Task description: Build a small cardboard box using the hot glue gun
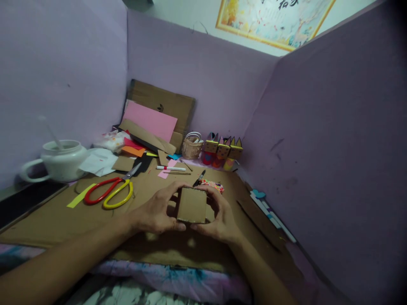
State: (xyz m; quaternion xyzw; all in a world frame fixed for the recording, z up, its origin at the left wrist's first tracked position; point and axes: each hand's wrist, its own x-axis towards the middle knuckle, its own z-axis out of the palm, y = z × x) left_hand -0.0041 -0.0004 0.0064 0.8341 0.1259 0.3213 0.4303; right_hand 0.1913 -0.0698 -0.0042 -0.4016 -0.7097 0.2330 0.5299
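Note:
A small square cardboard box [192, 206] is held up between both hands above the cardboard sheet [152, 250] on the table. Its flat brown face points toward me. My left hand [160, 209] grips the box's left side, fingers behind the top edge and thumb below. My right hand [221, 214] clasps the right side in the same way. Just behind the box lie a black marker [199, 178] and a patterned, colourful item [212, 184]. Scissors with red and yellow handles [117, 192] rest to the left.
A white mug [63, 159] and a dark tablet-like slab [25, 205] stand at the left. Papers, a pink sheet [149, 120] and a basket [192, 146] are at the back, beside several eared cardboard figures [223, 149]. White pens [269, 212] line the right edge.

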